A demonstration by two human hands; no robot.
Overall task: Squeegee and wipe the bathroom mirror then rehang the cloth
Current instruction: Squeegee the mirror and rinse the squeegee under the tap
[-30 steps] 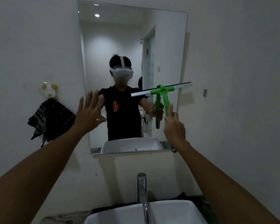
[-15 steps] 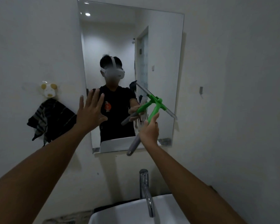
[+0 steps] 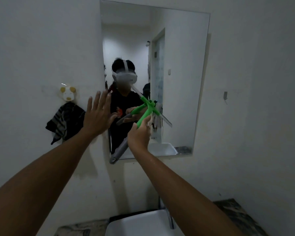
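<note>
Right hand (image 3: 138, 136) fingers were wrapped around the green handle of the squeegee (image 3: 147, 113). Its long axis ran up and right from the fist; the blade lay diagonally, upper left to lower right, against the mirror (image 3: 182, 68), just beyond the hand. Left hand (image 3: 98, 116) fingers were spread, holding nothing, at the mirror's left edge. The cloth (image 3: 65, 123) hung left of it, so the left hand was the nearer.

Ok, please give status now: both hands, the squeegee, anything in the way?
Right hand grips green squeegee, blade on mirror. Left hand open. Cloth hanging. Nothing blocking.
</note>
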